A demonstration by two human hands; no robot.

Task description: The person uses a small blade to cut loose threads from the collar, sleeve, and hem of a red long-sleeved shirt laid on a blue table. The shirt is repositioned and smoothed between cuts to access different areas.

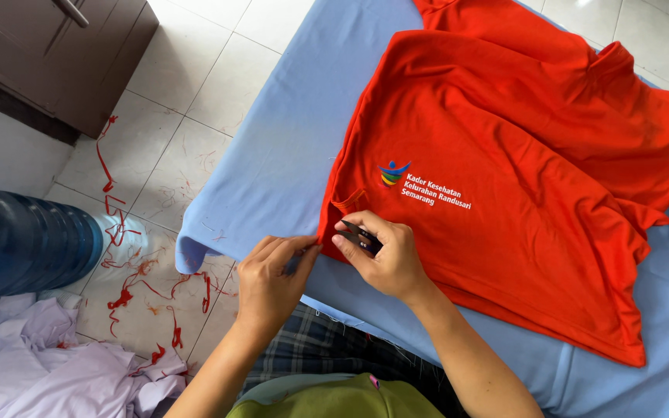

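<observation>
Under both hands (272, 275) (385, 255), red shirt's (505, 178) near edge

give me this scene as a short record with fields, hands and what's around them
left hand: pinches the edge of the orange shirt
right hand: holds a small dark tool against the shirt edge
surface: shirt lies spread on a light blue cloth
floor: white tiles with red fabric scraps
nearby: blue water jug lying on the floor, pale lilac cloth pile

Blue water jug (17, 240), white cloth heap (40, 356), red scraps (125, 294) on tiled floor (195, 85), dark cabinet (63, 54).
</observation>
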